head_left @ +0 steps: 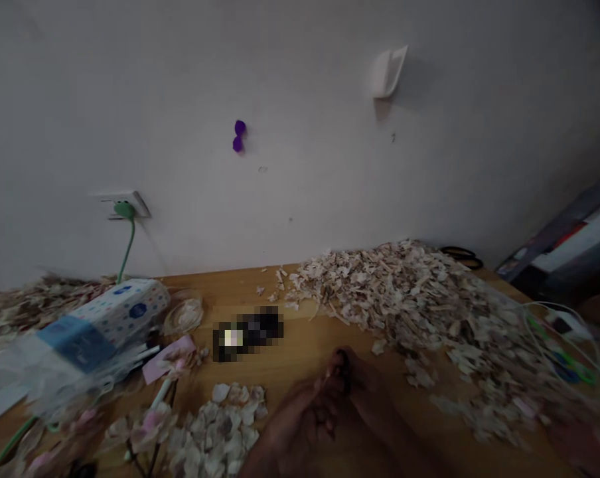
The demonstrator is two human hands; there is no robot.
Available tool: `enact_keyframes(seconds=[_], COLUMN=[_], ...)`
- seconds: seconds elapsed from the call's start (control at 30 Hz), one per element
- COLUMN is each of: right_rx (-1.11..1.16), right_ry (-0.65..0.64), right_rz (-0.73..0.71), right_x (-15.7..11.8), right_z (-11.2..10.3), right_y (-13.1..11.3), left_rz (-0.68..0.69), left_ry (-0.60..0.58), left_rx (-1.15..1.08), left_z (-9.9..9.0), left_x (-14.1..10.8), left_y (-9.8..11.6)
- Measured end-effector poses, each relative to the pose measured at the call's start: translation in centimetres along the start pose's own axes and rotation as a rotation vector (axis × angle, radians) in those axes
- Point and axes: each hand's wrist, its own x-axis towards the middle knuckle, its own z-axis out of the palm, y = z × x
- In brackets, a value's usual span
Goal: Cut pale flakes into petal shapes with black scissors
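My left hand (304,418) and my right hand (367,388) meet over the wooden table (290,345), low in the middle of the head view. Their fingers are curled together. A small dark thing shows at the fingertips, too blurred to name. Just left of my left hand lies a small pile of pale petals (220,425). A large heap of dry, pale flakes (394,285) spreads behind and to the right of my right hand. Beyond the hands is a dark, pixelated object (250,332) lying on the table.
At the left are a tissue pack (111,318), a pink card (168,358), pinkish artificial flowers (150,425) and a clear round container (184,313). Black-handled scissors (462,255) lie at the back right, and a white cable (573,309) at the right. A green cord (127,249) hangs from a wall socket.
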Motion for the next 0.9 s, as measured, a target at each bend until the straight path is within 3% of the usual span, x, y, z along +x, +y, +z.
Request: enact_keyframes(seconds=[0.2, 0.27, 0.4, 0.47, 0.7, 0.9], right_rx=[0.09, 0.047, -0.086, -0.11, -0.272, -0.242], right_ry=[-0.079, -0.043, 0.161, 0.193, 0.069, 0.153], right_rz=[0.081, 0.066, 0.014, 0.032, 0.058, 0.026], right_x=[-0.3, -0.2, 0.1, 0.0, -1.9, -1.8], right_z=[0.1, -0.1, -0.7, -0.7, 1.4, 1.1], right_y=[0.1, 0.3, 1.2, 1.8, 2.5, 3.3], left_rz=[0.076, 0.107, 0.286, 0.367, 0.493, 0.538], left_ry=[0.001, 0.016, 0.193, 0.299, 0.406, 0.393], left_rx=[0.006, -0.004, -0.084, -0.14, -0.312, -0.068], left_z=[-0.3, -0.3, 0.0, 0.3, 0.0, -1.0], left_x=[0.4, 0.6, 1.0, 1.0, 0.7, 1.2], left_y=[-0.1, -0.1, 0.4, 1.0, 1.6, 1.0])
